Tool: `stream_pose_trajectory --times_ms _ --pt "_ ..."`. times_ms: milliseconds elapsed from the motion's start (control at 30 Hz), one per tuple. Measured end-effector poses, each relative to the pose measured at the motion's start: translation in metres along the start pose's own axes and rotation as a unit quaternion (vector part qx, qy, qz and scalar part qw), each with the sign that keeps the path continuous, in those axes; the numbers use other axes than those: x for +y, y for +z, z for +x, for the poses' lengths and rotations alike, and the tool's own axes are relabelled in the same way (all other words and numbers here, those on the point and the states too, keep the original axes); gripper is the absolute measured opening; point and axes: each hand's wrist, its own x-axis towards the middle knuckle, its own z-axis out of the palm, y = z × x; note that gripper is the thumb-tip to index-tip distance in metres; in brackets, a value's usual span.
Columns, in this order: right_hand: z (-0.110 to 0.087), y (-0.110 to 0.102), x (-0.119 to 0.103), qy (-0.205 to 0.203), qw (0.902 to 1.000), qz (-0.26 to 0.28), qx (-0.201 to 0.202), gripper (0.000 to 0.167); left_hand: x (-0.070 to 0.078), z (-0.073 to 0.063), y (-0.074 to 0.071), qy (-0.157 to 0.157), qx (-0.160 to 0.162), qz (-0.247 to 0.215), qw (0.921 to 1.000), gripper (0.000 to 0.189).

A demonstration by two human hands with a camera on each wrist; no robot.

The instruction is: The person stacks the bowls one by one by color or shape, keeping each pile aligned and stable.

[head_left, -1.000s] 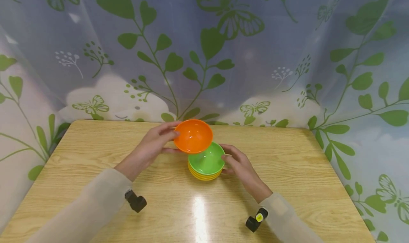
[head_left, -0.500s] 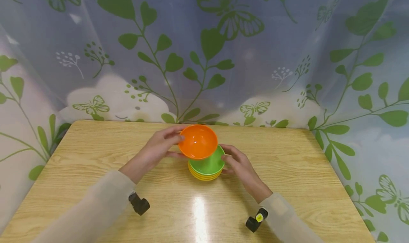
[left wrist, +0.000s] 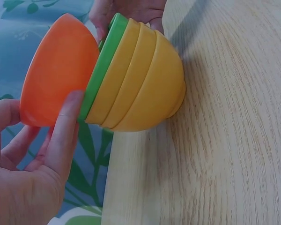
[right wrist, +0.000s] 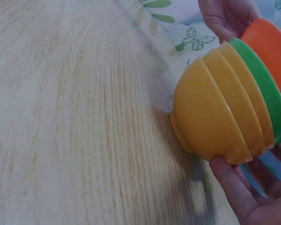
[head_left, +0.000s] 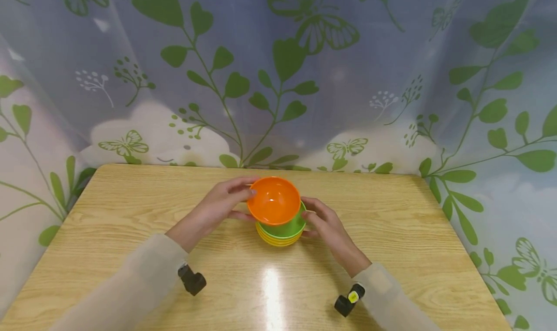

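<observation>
An orange bowl (head_left: 273, 201) is held by its left side in my left hand (head_left: 219, 203), thumb at the rim and fingers beneath. It overlaps the far left part of a green bowl (head_left: 298, 226), low over it and slightly tilted. The green bowl sits nested on top of several yellow bowls (left wrist: 150, 79), and the stack stands upright on the table. My right hand (head_left: 326, 227) holds the stack from the right, thumb at the green rim and fingers along the yellow sides (right wrist: 210, 108). Most of the green bowl's inside is hidden under the orange one.
The wooden table (head_left: 374, 215) reaches back to a patterned curtain (head_left: 348, 98) with leaves and butterflies. A small black camera (head_left: 191, 279) is strapped to the left sleeve, and another camera (head_left: 348, 299) to the right one.
My left hand has moved the orange bowl right and toward me, so it now covers more of the green bowl. My right hand and the stack have stayed in place.
</observation>
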Motion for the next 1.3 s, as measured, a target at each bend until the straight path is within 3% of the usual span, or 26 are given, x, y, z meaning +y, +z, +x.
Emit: stream_pose_trajectory --times_ms 533,833,1300 --pt "0.000 0.001 0.000 -0.004 1.0000 0.002 0.001 0.049 -0.004 0.003 0.009 -0.011 0.012 0.054 0.9984 0.045" --pt "0.000 0.003 -0.002 0.004 1.0000 0.006 0.004 0.047 -0.007 0.005 0.015 -0.007 0.035 0.115 0.9927 0.044" --pt "0.000 0.002 -0.004 0.008 0.9999 0.014 0.000 0.046 -0.017 0.007 0.023 -0.018 0.063 0.125 0.9900 0.042"
